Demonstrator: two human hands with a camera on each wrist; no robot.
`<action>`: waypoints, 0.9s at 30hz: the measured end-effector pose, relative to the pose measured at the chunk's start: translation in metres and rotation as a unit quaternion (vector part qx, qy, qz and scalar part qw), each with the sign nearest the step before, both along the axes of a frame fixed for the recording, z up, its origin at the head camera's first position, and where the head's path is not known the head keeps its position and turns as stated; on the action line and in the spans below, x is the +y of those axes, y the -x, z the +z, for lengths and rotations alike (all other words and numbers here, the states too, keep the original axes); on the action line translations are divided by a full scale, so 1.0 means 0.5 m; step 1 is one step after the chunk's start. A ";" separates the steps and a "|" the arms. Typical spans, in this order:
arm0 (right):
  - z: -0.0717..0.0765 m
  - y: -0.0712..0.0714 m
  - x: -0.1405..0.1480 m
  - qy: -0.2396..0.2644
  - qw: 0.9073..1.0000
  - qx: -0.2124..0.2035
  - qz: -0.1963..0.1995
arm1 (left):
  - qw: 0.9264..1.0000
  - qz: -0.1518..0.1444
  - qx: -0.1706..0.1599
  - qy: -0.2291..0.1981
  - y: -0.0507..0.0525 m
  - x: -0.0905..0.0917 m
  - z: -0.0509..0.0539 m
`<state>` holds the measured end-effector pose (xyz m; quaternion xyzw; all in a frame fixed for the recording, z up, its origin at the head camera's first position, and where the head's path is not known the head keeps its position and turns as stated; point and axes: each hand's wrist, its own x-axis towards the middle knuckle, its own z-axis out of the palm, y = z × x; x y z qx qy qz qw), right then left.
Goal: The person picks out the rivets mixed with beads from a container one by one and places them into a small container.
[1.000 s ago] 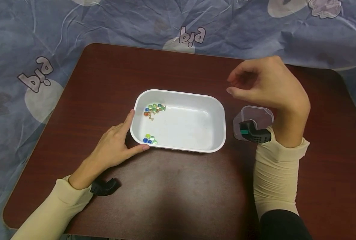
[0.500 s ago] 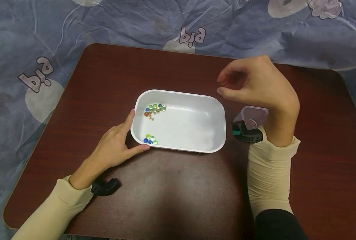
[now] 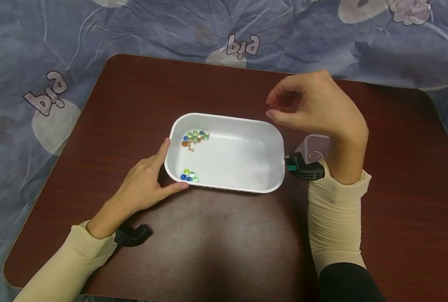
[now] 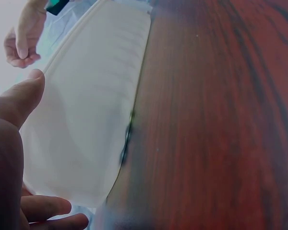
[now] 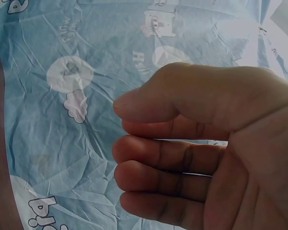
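Note:
My left hand (image 3: 141,184) holds the left end of a white tray (image 3: 235,163), thumb on the near rim and fingers along the end wall; the left wrist view shows the tray (image 4: 86,96) from its side. Glass beads (image 3: 195,134) with small gold-coloured pieces (image 3: 191,148) lie at its far left, and several beads (image 3: 190,175) sit in the near left corner. Above the table beyond the tray's right end, my right hand (image 3: 318,102) hangs with fingers bent and nothing visible in it. In the right wrist view that hand (image 5: 182,143) has its thumb over its bent fingers.
A clear plastic container (image 3: 301,147), partly hidden by my right wrist and its black wrist device (image 3: 306,167), stands right of the tray, with a small gold-coloured piece inside. Patterned cloth (image 3: 152,29) lies past the dark red table's (image 3: 208,235) far edge.
My right hand has moved left, closer to the tray, its fingers still bent. My left hand and the tray have stayed in place.

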<state>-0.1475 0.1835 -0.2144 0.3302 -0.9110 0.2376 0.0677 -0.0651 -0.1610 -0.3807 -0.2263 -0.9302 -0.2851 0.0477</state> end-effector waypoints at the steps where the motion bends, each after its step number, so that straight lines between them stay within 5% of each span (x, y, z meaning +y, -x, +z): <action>1: -0.001 0.001 -0.001 0.000 1.000 0.000 0.001 | 1.000 0.000 0.001 -0.001 0.000 0.000 0.000; 16: -0.013 0.026 -0.039 0.001 0.999 -0.003 0.032 | 1.000 0.011 0.000 -0.006 -0.005 -0.007 -0.008; 27: -0.029 0.050 -0.083 0.034 0.997 -0.032 0.057 | 1.000 -0.009 0.022 -0.016 -0.001 -0.003 -0.008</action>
